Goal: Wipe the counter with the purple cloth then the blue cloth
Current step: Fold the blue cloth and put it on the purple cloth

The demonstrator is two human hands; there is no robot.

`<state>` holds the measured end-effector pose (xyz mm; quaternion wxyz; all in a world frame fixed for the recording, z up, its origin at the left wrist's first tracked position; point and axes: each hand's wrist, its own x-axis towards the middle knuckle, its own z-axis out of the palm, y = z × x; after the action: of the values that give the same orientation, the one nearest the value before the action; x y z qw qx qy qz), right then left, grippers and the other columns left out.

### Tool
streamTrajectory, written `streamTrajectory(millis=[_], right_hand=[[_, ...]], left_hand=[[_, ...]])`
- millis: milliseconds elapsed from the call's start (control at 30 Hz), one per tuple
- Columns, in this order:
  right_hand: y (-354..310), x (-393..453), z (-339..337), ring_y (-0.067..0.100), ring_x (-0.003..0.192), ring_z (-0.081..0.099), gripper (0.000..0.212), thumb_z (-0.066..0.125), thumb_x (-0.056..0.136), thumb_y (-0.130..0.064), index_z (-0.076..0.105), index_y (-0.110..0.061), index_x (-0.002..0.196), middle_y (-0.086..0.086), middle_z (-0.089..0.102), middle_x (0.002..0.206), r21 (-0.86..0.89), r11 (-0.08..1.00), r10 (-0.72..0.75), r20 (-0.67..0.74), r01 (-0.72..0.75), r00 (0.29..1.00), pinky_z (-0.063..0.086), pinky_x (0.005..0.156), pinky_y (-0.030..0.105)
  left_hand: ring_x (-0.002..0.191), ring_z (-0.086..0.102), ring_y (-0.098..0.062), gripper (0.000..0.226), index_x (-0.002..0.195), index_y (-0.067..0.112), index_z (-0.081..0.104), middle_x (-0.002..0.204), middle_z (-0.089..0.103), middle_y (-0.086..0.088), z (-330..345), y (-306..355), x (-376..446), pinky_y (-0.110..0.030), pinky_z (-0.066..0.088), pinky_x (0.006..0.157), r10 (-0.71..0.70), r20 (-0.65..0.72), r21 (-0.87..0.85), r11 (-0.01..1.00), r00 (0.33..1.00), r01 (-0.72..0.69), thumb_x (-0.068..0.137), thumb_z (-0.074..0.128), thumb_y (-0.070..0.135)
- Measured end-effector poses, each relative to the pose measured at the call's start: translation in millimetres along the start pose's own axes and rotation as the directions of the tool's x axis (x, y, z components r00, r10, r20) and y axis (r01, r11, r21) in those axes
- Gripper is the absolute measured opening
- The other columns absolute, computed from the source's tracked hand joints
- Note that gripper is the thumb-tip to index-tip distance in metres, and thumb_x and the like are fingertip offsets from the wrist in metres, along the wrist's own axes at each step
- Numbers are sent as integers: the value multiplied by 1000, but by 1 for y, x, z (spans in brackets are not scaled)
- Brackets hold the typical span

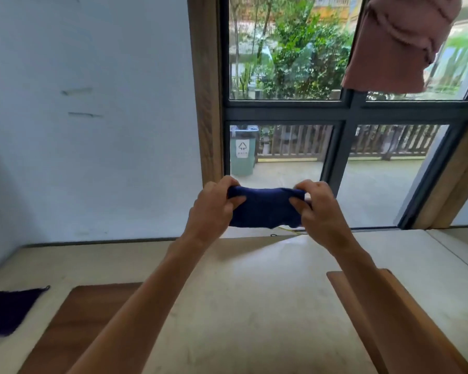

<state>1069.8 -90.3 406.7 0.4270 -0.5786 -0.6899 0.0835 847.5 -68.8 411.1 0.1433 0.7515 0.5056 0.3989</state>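
I hold the blue cloth (265,207) stretched between both hands, raised in the air above the far part of the pale counter (254,292). My left hand (214,209) pinches its left end and my right hand (320,207) pinches its right end. The cloth hangs bunched and folded, clear of the counter surface. The purple cloth (7,310) lies flat on the counter at the far left, near the front, apart from both hands.
A dark wooden board (73,330) lies on the counter at the front left. A lighter wooden piece (395,319) runs along the right. A white wall stands behind on the left, a window (287,109) behind the cloth. A pink fabric (397,41) hangs top right.
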Motion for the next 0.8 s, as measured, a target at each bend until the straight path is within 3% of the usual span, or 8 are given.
streamTrajectory(millis=[67, 200, 267, 400, 567, 633, 700, 800], right_hand=[[-14, 7, -7, 15, 96, 47, 13, 52, 101, -9, 61, -9, 110, 8, 48, 113, 7, 1000, -16, -2, 16, 1000, 38, 71, 5], [-38, 13, -4, 24, 98, 54, 12, 52, 102, -10, 60, -11, 110, 7, 47, 112, 45, 997, -69, 34, 67, 997, 45, 79, 21], [-49, 16, 8, 29, 99, 57, 12, 53, 101, -10, 60, -9, 111, 7, 48, 110, 85, 994, -81, 72, 75, 994, 48, 81, 30], [-80, 16, 46, 28, 95, 59, 8, 57, 99, -9, 59, -15, 103, 8, 53, 106, 162, 974, -183, 147, 159, 972, 45, 82, 29], [-136, 8, 103, 9, 88, 56, 8, 59, 97, -12, 60, -20, 101, 8, 60, 107, 253, 933, -318, 241, 257, 917, 44, 77, 10], [-163, 2, 125, 16, 93, 62, 8, 59, 98, -14, 62, -16, 106, 8, 60, 110, 305, 913, -356, 271, 271, 894, 53, 84, 22], [-193, -8, 146, 22, 96, 64, 9, 60, 98, -16, 62, -17, 107, 3, 57, 110, 355, 889, -399, 293, 288, 869, 56, 86, 34], [-238, -25, 176, 17, 93, 65, 9, 61, 98, -19, 58, -27, 102, -1, 52, 109, 423, 855, -451, 324, 299, 832, 51, 79, 25]], left_hand=[[85, 62, -19, 9, 106, 23, 57, 93, 66, 1, -16, 11, 1, -36, 56, 78, -2, -3, -20, 1000, 1000, 2, 100, 52, 19], [65, 59, -3, 13, 97, 28, 53, 70, 54, 18, -43, 17, -7, -8, 46, 59, -33, -68, -25, 999, 997, 31, 100, 52, 15], [62, 58, 0, 9, 98, 21, 55, 69, 54, 17, -58, 14, -17, -2, 44, 60, -77, -99, -34, 997, 992, 74, 98, 53, 12], [62, 57, 11, 8, 100, 17, 59, 68, 56, 12, -95, -8, -51, -2, 43, 58, -226, -175, -84, 973, 958, 215, 95, 56, 12], [87, 68, -11, 11, 98, 27, 62, 92, 72, 3, -157, -40, -108, -19, 54, 73, -370, -281, -124, 929, 885, 349, 92, 64, 17], [93, 69, -15, 14, 98, 25, 64, 95, 73, 5, -182, -51, -133, -28, 57, 81, -407, -335, -160, 913, 850, 375, 90, 64, 14], [89, 70, -10, 16, 95, 27, 65, 94, 73, 6, -206, -61, -158, -23, 58, 77, -427, -387, -177, 904, 817, 389, 90, 65, 11], [85, 69, -5, 19, 91, 30, 65, 93, 73, 7, -244, -78, -195, -13, 57, 69, -443, -460, -186, 895, 769, 405, 90, 65, 11]])
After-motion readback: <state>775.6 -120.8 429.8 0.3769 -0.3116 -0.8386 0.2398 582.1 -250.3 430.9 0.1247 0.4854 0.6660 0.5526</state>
